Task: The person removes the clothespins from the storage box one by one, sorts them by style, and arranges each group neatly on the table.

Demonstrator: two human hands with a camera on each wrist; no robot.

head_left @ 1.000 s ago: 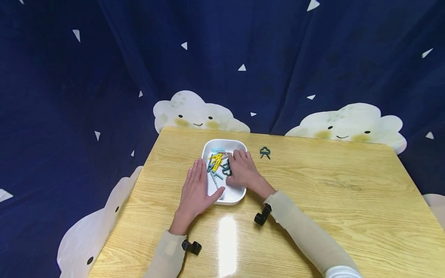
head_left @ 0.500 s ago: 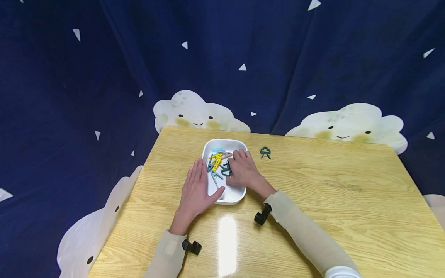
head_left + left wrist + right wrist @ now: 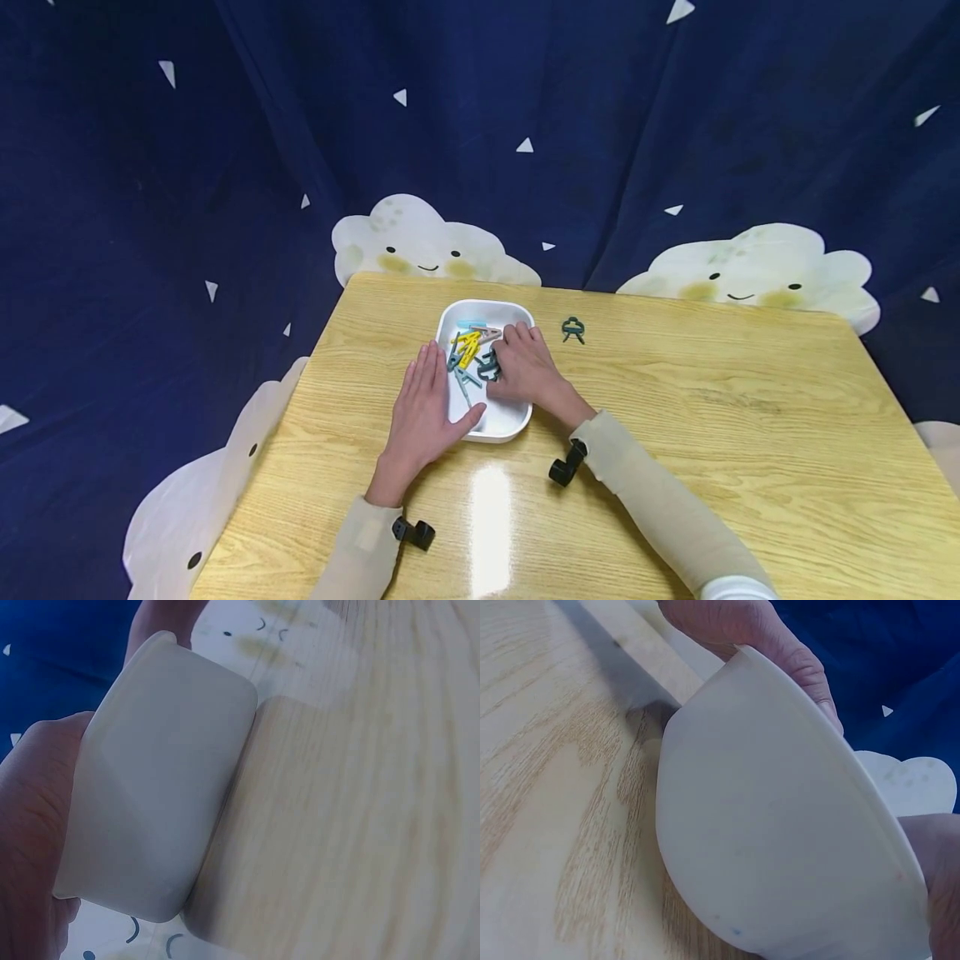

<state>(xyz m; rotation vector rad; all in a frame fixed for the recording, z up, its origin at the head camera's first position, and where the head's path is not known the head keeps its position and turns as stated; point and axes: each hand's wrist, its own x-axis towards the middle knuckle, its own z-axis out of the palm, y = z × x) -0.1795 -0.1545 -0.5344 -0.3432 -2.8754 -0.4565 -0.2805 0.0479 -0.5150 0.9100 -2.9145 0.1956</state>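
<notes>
A white tray (image 3: 517,427) on the wooden table holds several plastic clips. My left hand (image 3: 423,412) lies along the tray's left wall with fingers straight, its thumb reaching over the near rim. My right hand (image 3: 525,367) reaches in over the right rim, fingers curled at a dark green clip (image 3: 488,367); their tips are mostly hidden. Left of that clip are yellow clips (image 3: 468,346) and grey-blue clips (image 3: 466,380). A greyish clip (image 3: 487,333) and a light blue piece (image 3: 472,323) lie farther back. The right wrist view shows mainly the tray's outer wall (image 3: 780,817).
Another dark green clip (image 3: 573,329) lies on the table (image 3: 675,400), right of the tray's far corner. Behind the table hangs a dark blue curtain (image 3: 480,108) with white clouds and triangles. Black wrist cameras (image 3: 567,463) are strapped to both forearms.
The dark green clip beside my right fingers has shifted and turned slightly toward the left. Both hands and the tray have stayed almost still.
</notes>
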